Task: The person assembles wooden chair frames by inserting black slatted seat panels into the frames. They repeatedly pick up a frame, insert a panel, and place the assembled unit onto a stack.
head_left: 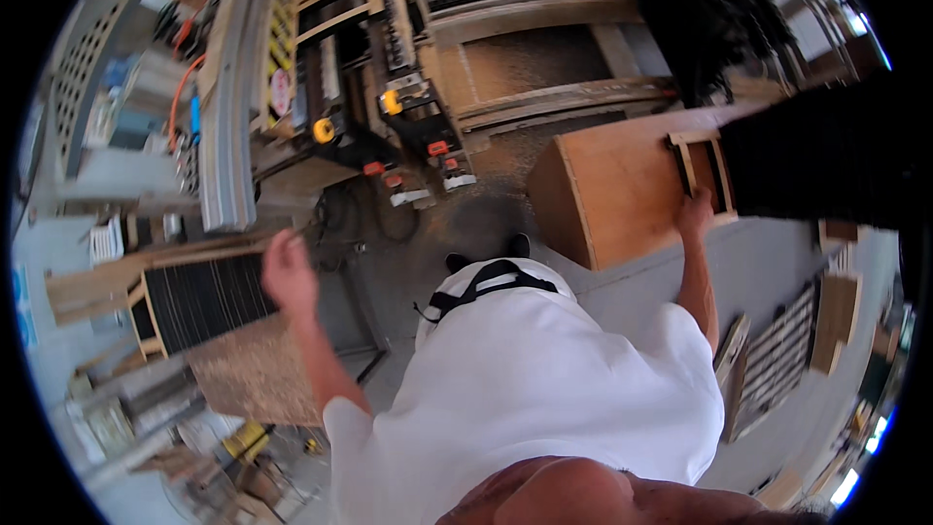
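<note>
Head view: the step in hand looks like handling a small pale wooden frame (684, 167), just ahead of the right hand (694, 214), whose fingers close on its corner; the next move likely calls for a steady grip. Left of that hand sits a smooth, square-edged orange-brown box (622, 185). The left hand (291, 274) curls beside a black, finely lined stack (209, 301); I cannot tell whether they touch.

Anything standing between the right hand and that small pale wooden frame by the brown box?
Nothing visible: the right hand is right at the near edge of the wooden frame, beside the brown box.
</note>
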The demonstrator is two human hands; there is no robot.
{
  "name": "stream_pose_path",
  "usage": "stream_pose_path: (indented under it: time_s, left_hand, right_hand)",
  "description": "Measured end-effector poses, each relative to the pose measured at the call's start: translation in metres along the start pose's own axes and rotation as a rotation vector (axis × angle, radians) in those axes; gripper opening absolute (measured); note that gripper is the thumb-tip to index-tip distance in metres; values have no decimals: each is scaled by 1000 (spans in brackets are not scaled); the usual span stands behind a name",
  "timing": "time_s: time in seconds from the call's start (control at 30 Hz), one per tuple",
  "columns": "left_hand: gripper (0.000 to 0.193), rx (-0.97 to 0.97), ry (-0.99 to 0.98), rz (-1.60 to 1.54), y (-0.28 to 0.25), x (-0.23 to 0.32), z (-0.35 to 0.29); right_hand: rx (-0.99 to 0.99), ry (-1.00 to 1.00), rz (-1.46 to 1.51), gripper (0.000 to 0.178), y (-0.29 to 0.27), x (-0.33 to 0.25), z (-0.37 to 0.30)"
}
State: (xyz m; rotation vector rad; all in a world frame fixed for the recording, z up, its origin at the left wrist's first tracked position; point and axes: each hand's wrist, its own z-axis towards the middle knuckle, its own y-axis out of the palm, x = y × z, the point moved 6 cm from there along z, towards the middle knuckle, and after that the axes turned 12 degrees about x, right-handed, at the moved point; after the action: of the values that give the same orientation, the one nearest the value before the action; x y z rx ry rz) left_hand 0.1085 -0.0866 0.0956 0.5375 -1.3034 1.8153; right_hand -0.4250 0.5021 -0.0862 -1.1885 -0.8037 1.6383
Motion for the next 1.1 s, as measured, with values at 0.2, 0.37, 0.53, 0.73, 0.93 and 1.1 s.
stream_pose_path:
  time_s: [0.2,0.37,0.53,0.73,0.93,1.1]
  left_hand:
    - [30,-325,-131,-241,127,-4,-55]
    - [28,-325,-179,-220,162,8,-16]
    - [32,-327,-344,-394,217,-4,47]
    - [61,-504,-709,-741,309,4,127]
    - [84,-453,-879,-1058,391,8,201]
    - [95,-331,-1028,-1288,419,26,225]
  right_hand:
    - [-27,5,118,38,-16,-3,8]
    - [21,61,192,38,-27,-2,2]
    - [58,77,491,31,-59,-67,-8]
    - [3,-48,602,29,-87,-164,-31]
    - [-133,-61,622,26,-80,-248,-42]
    - [-110,-250,605,28,-66,-325,-38]
